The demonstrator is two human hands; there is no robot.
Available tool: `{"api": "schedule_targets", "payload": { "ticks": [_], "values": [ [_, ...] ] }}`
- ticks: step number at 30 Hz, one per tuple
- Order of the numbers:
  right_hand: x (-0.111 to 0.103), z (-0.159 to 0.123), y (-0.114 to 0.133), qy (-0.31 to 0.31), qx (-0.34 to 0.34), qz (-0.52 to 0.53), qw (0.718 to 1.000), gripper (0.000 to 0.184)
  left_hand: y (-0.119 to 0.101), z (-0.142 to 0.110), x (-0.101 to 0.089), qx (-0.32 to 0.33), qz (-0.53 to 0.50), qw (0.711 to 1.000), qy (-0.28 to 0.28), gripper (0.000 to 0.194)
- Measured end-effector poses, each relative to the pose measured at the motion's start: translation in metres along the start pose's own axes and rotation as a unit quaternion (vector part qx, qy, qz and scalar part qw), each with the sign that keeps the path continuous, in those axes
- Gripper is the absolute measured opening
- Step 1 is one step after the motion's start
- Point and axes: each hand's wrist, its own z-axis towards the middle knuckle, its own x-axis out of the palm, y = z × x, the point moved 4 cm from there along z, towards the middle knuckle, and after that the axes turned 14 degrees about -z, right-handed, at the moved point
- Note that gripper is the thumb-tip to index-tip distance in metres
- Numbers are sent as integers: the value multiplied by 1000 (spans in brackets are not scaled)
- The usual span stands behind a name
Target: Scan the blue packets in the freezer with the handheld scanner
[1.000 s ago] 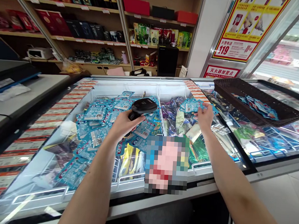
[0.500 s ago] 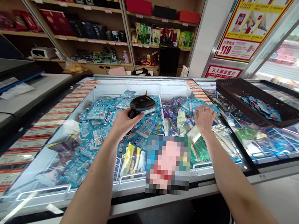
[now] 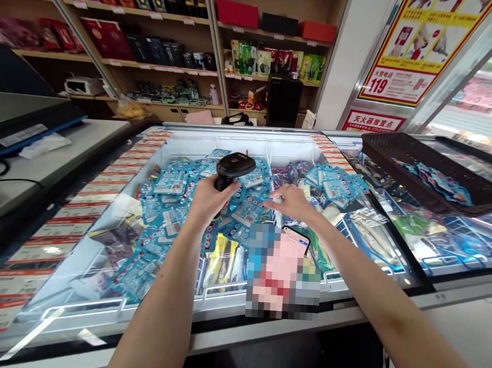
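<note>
Left hand (image 3: 208, 201) wrapped round smooth black scanner (image 3: 236, 164); right hand (image 3: 294, 202) half-curled, hold unclear; flat glossy blue packets (image 3: 246, 212) left.

Far right, a rectangular yellow-and-white poster with a red border (image 3: 427, 53) is showing "火警电话" above a large red "119". Below it, a rectangular red-and-white sign (image 3: 373, 122) is reading "灭火器放置点". Lettering on flat glossy blue packets (image 3: 171, 181) and orange-and-white paper price labels (image 3: 100, 184), left, is appearing too small to read.
</note>
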Motion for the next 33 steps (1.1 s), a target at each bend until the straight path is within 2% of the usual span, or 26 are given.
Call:
{"api": "schedule_targets", "payload": {
  "ticks": [3,6,10,12,14,17,20,22,28,33],
  "values": [
    [8,5,23,18,-15,-25,999,58,-2,-1,0,3,-2,1000,16,39],
    [14,9,29,37,-25,-21,999,57,-5,-3,0,-3,0,1000,24,39],
    [17,10,11,57,13,86,995,47,-8,-4,0,-5,10,1000,26,38],
    [14,9,-2,34,21,181,983,42,-9,-4,0,-6,13,1000,28,37],
    [11,6,-18,-13,41,273,961,39,-9,-5,1,-12,15,999,31,37],
    [10,2,-42,-78,117,395,908,39,-11,-7,3,-23,17,998,48,37],
    [14,1,-57,-115,179,484,849,46,-16,-10,7,-28,5,996,82,38],
    [16,0,-60,-127,197,509,828,50,-19,-12,10,-34,-12,993,112,39],
    [19,1,-55,-125,200,500,833,54,-23,-18,18,-57,-14,979,195,41],
    [20,1,-56,-125,203,492,837,54,-22,-19,20,-58,-6,977,207,43]
  ]
}}
